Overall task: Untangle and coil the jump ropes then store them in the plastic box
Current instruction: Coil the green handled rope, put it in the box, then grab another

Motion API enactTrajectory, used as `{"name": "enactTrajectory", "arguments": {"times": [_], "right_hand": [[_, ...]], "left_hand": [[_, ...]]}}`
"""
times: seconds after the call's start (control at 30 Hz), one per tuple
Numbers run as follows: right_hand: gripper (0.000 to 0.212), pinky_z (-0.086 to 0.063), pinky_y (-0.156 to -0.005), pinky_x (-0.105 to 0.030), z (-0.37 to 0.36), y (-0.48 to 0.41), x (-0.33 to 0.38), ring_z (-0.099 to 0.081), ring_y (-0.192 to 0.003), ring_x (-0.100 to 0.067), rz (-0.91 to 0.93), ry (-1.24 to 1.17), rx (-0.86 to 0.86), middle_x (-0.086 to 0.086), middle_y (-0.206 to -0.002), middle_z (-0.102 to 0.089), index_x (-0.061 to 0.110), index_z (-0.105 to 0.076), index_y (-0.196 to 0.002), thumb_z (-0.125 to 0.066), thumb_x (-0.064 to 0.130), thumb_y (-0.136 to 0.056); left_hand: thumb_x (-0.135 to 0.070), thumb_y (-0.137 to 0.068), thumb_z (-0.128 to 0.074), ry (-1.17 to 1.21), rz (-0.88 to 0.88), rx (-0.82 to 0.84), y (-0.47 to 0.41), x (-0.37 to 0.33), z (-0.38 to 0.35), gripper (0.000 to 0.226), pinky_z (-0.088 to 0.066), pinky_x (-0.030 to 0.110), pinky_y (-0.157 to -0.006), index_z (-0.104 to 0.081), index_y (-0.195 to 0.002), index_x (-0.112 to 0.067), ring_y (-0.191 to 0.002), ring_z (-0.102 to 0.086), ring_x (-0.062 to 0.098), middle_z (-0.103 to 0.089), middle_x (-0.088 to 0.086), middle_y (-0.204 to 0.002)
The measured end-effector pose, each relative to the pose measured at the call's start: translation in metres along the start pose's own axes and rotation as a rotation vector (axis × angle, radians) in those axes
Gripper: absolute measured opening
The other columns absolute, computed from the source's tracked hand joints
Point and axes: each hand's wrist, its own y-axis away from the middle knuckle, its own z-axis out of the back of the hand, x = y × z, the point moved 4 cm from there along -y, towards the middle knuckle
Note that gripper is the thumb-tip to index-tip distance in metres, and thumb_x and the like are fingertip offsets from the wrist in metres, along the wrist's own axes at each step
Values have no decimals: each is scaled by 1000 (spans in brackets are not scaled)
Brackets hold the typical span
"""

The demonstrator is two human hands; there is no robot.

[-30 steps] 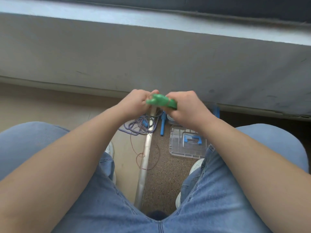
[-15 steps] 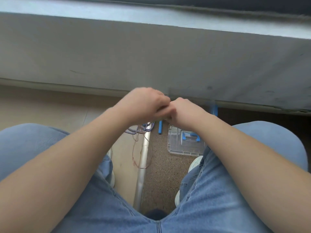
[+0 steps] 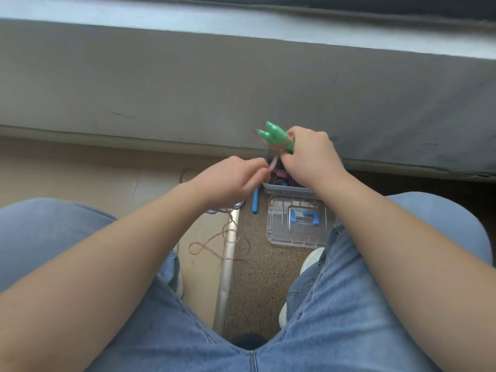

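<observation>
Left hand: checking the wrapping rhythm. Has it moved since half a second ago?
Yes. The left hand has pulled back from the right hand, down from the ledge.

Right hand (image 3: 311, 154) grips the two green plastic jump-rope handles (image 3: 275, 136) together, tips pointing up and left, thin pinkish cord (image 3: 273, 162) wound round them. Left hand (image 3: 230, 181) pinches that cord just below, drawn taut. On the floor lies a clear plastic lid with a blue handle (image 3: 298, 221), beside the open clear plastic box (image 3: 287, 190). Loose cord loops (image 3: 214, 245) cross a silver metal floor strip (image 3: 226, 269).
</observation>
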Motion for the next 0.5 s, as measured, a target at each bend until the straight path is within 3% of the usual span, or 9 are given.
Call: {"name": "enactTrajectory", "arguments": {"times": [0.1,0.17,0.23,0.33,0.4,0.5], "right_hand": [[24,-47,-74,-35,-13,5,2,-64,-99,-40,40,165,178,-15,-105,-67,24,-65,-111,-62,25,-87],[11,-44,-68,-32,-20,13,14,-63,-89,-37,151,246,277,-7,-88,-62,25,-62,-98,-60,24,-88],[4,-40,-64,-30,-22,22,24,-59,-77,-30,262,256,356,3,-71,-49,28,-59,-86,-60,24,-87],[29,-34,-54,-28,-18,35,37,-49,-59,-10,397,125,416,10,-61,-47,27,-45,-63,-61,21,-87],[24,-31,-52,-21,-11,37,40,-48,-53,-7,402,-54,358,11,-56,-49,25,-54,-65,-63,20,-87],[5,-35,-61,-26,-1,25,30,-56,-67,-21,271,-246,112,2,-69,-63,21,-69,-86,-65,20,-84]], "left_hand": [[-38,-100,-42,-176,-251,-88,0,-26,15,30,-33,33,-53,-54,-80,-19,-56,-46,21,-50,-5,-60],[-40,-98,-44,-246,-289,-181,-3,-25,31,34,-32,31,-52,-48,-70,-21,-57,-41,22,-41,-6,-60],[-46,-97,-43,-211,-239,-244,-7,-11,44,44,-34,32,-53,-51,-65,-17,-58,-42,23,-41,-5,-59],[-55,-96,-37,-62,6,-262,-13,19,48,56,-35,34,-58,-53,-62,-13,-57,-48,20,-51,-1,-54],[-52,-99,-37,37,153,-251,-13,35,42,55,-32,32,-59,-53,-61,-17,-55,-49,12,-52,-4,-52],[-45,-101,-35,70,210,-204,-8,38,26,46,-33,34,-61,-62,-78,-15,-65,-51,23,-57,-1,-62]]}}
